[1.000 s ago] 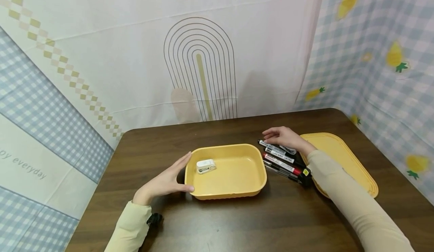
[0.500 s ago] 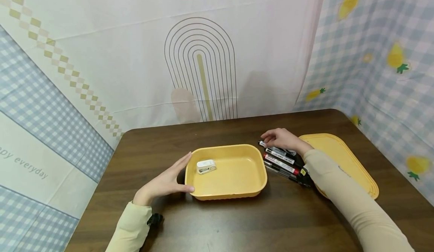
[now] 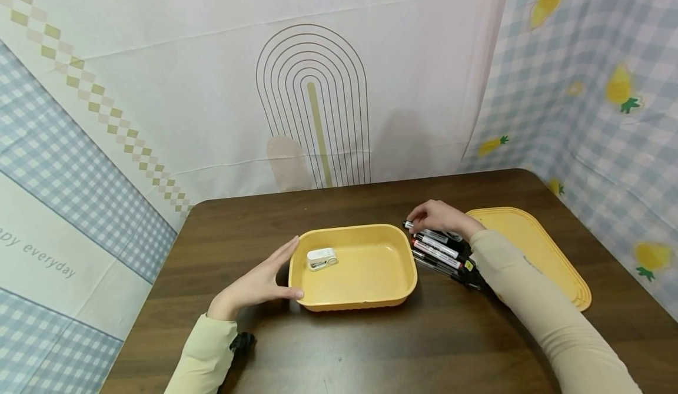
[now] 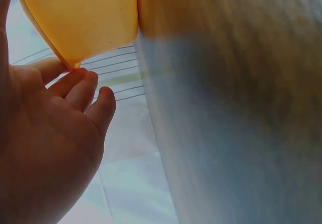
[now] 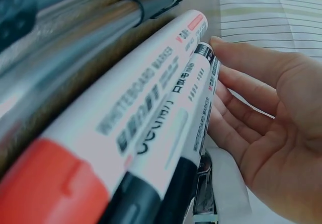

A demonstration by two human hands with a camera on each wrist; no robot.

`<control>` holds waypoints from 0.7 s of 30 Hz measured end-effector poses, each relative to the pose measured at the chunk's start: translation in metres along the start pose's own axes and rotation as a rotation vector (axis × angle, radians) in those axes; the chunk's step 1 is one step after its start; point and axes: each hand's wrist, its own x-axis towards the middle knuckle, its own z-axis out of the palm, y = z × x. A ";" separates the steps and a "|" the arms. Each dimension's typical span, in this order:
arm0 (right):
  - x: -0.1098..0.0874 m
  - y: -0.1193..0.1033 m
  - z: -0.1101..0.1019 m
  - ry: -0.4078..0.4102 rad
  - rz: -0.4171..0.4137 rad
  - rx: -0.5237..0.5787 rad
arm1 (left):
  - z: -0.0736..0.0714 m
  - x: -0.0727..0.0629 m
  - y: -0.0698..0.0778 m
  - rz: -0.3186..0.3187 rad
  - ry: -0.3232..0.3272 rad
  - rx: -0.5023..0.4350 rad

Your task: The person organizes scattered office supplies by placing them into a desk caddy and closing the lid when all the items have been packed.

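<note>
A yellow tray (image 3: 360, 307) stands mid-table with a small white stapler (image 3: 321, 259) inside at its left. My left hand (image 3: 256, 290) spans the tray's left end, thumb at the near corner and fingertips touching the far corner. In the left wrist view those fingers rest against the tray wall (image 4: 83, 17). My right hand (image 3: 436, 216) reaches over a row of pens and markers, pinching the end of a black-capped whiteboard marker (image 5: 201, 118). Beside that lie another black-capped marker (image 5: 166, 138) and a red-capped whiteboard marker (image 5: 121, 93).
Clear-barrelled pens (image 3: 436, 266) lie at the near side of the marker row. A flat yellow lid (image 3: 529, 247) lies at the right, partly under the right sleeve. Something white and metallic (image 5: 221, 183) sits below the right hand. Patterned cloth hangs behind the brown table (image 3: 339, 353).
My right hand has come down and slightly left onto the far marker's end, its fingers closing in. The left hand, tray and stapler have stayed in place.
</note>
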 end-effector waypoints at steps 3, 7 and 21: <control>0.000 -0.001 0.000 -0.010 0.004 0.008 | 0.000 0.000 0.001 0.003 0.002 -0.002; -0.001 -0.003 0.001 -0.032 0.017 0.035 | 0.000 0.000 0.001 -0.001 -0.001 -0.006; 0.004 -0.002 0.002 -0.015 0.000 0.011 | 0.001 0.000 0.003 -0.017 -0.002 -0.015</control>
